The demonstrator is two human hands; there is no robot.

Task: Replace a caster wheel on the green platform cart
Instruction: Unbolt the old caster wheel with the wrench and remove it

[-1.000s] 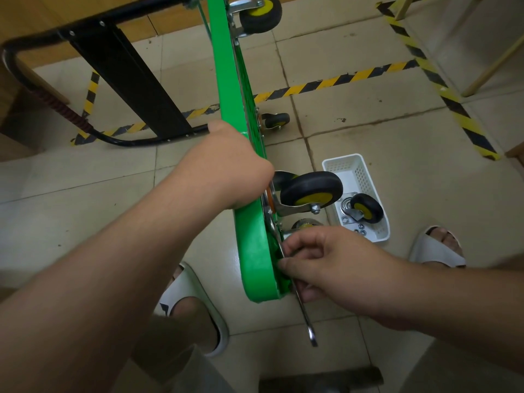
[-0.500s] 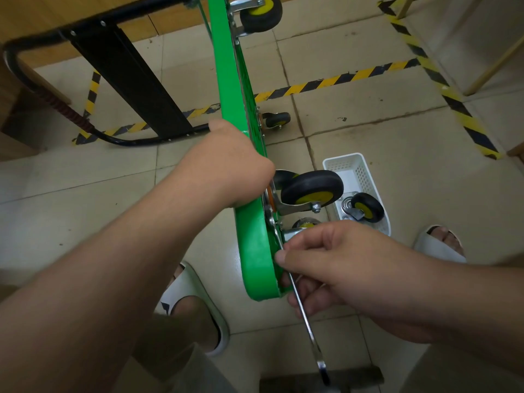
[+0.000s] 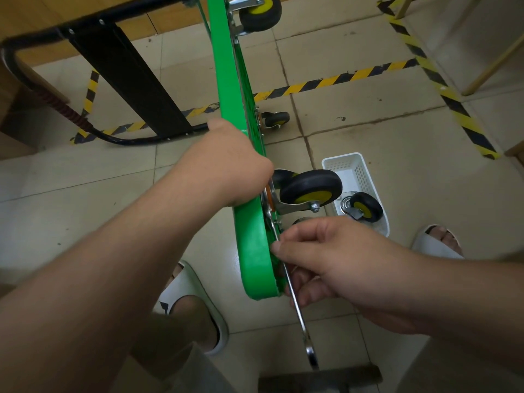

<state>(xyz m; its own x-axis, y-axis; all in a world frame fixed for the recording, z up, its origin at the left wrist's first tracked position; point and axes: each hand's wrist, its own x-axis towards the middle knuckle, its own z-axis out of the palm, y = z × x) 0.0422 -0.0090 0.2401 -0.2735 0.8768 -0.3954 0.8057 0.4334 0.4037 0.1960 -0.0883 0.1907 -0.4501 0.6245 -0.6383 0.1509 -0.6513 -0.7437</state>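
Head view: the left hand [image 3: 226, 163] grips the cart's [image 3: 252, 251] upturned edge; the right hand [image 3: 334, 265] pinches a wrench [image 3: 300, 316] beside the near caster [image 3: 310, 187].

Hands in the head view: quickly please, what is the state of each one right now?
Left hand: closed, gripping the edge of the green cart.
Right hand: closed, holding the wrench.
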